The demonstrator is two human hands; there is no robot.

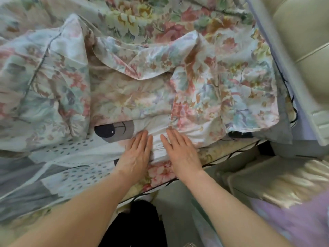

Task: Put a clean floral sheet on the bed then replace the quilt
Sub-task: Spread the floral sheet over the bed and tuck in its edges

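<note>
A crumpled floral sheet lies bunched across the bed, pale side up in places, over another floral layer farther back. Under it near the front edge lies white bedding with grey dots and a dark round print. My left hand lies flat with straight fingers on the white fabric at the bed's edge. My right hand lies flat beside it, fingertips touching the floral sheet's hem. A narrow strip of white cloth shows between the two hands. Neither hand holds anything.
A floral pillow sits at the left. The mattress edge with a floral cover runs diagonally under my hands. A cream padded headboard stands at the right, with shiny cream and lilac fabric below it.
</note>
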